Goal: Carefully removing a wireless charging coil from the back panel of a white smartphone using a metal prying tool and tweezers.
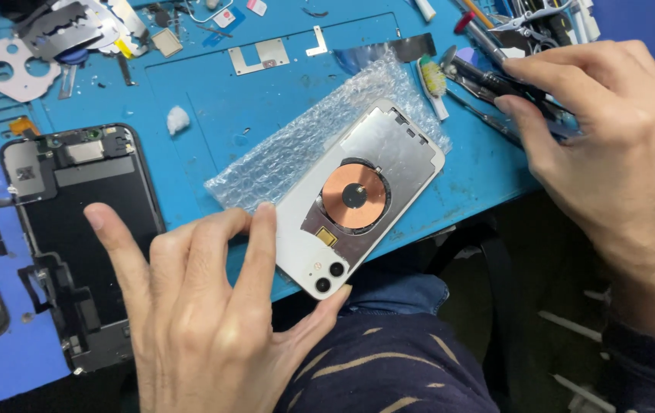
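A white phone back housing (pixel 369 200) lies inside-up on a sheet of bubble wrap (pixel 308 145), showing a copper charging coil (pixel 354 196) and two camera holes. My left hand (pixel 205 313) rests at its lower left edge, with the fingers on one side and the thumb touching the camera corner. My right hand (pixel 611 145) is at the upper right, its fingers closed on a dark screwdriver (pixel 480 76) that lies among other tools.
A blue work mat (pixel 213 99) covers the table. A detached black phone screen (pixel 86 229) lies at the left. Metal shields (pixel 259 55), brackets and a cotton ball (pixel 178 119) are scattered at the back. A toothbrush (pixel 433 82) lies beside the housing. My lap is below the table edge.
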